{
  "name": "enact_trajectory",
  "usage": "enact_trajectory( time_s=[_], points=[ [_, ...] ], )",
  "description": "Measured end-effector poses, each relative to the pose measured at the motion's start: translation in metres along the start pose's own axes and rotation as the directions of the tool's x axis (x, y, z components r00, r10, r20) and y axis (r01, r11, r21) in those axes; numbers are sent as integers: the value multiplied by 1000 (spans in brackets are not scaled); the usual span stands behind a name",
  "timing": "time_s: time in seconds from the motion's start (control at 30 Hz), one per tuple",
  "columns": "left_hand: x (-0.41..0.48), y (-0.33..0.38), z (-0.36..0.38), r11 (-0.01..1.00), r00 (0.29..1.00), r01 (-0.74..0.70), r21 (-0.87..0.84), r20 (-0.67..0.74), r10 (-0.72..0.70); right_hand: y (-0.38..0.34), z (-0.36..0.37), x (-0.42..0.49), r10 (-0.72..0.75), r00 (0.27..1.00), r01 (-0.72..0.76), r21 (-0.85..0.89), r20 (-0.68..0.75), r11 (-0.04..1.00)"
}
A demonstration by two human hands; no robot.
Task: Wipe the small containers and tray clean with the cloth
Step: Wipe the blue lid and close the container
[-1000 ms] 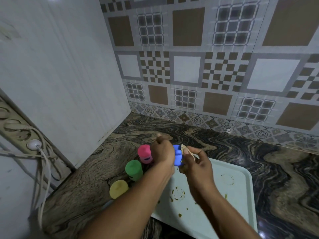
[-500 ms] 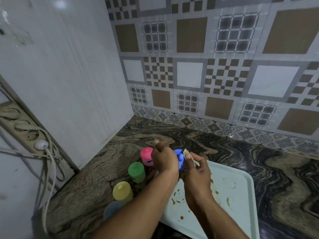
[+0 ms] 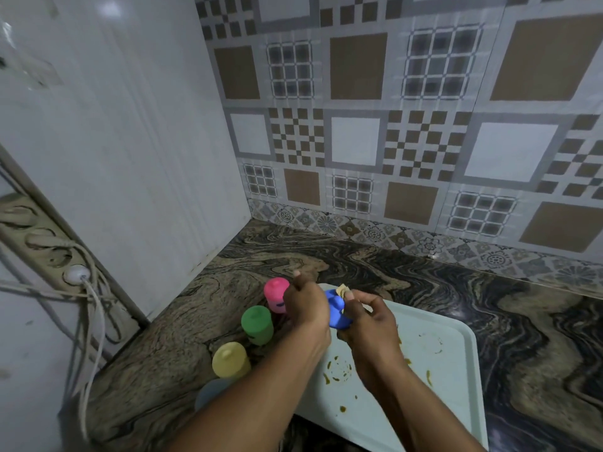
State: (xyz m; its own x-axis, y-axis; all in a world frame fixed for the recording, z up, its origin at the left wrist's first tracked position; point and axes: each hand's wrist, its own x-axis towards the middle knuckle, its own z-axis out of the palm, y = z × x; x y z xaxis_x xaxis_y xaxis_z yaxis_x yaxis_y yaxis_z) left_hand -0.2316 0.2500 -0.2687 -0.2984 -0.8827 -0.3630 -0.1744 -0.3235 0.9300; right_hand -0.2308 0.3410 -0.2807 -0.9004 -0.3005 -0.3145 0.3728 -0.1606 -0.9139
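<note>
My left hand (image 3: pixel 306 305) grips a small blue container (image 3: pixel 336 309) above the tray's far left corner. My right hand (image 3: pixel 365 321) pinches a small beige cloth (image 3: pixel 343 291) against the container's top. The pale tray (image 3: pixel 456 380) lies on the counter beneath, with brown smears and ring marks on it. Left of the tray stand a pink container (image 3: pixel 276 293), a green container (image 3: pixel 257 324) and a yellow container (image 3: pixel 231 359) in a row. A light blue container (image 3: pixel 208 391) is partly hidden by my left forearm.
The dark marbled counter (image 3: pixel 424 282) runs to a patterned tile wall behind and a white panel on the left. A power strip with a white plug and cables (image 3: pixel 76 275) hangs at the left edge.
The view has shifted slightly, so the tray shows more. Both hands stay on the blue container, the right hand shifting the cloth over its top.
</note>
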Motion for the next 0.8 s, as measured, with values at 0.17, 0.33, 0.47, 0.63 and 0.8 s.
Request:
enact_trajectory(
  time_s=[0.17, 0.33, 0.47, 0.63, 0.8],
  points=[
    [17, 0, -18, 972, 872, 76, 224, 457, -174, -25, -25, 11, 125, 965, -107, -88, 231, 990],
    [12, 19, -34, 830, 640, -545, 122, 699, 318, -29, -33, 25, 62, 988, -41, -145, 139, 989],
    [15, 15, -33, 527, 447, -809, 262, 856, 260, -26, -31, 34, 117, 988, -100, -163, 96, 981],
    [22, 16, -32, 658, 519, -721, 217, 798, 306, -28, -31, 31, 260, 962, -268, 116, 79, 956],
    [24, 15, -37, 823, 652, -551, 138, 687, 321, -27, -39, 36, 363, 931, -348, 373, 31, 860]
  ],
)
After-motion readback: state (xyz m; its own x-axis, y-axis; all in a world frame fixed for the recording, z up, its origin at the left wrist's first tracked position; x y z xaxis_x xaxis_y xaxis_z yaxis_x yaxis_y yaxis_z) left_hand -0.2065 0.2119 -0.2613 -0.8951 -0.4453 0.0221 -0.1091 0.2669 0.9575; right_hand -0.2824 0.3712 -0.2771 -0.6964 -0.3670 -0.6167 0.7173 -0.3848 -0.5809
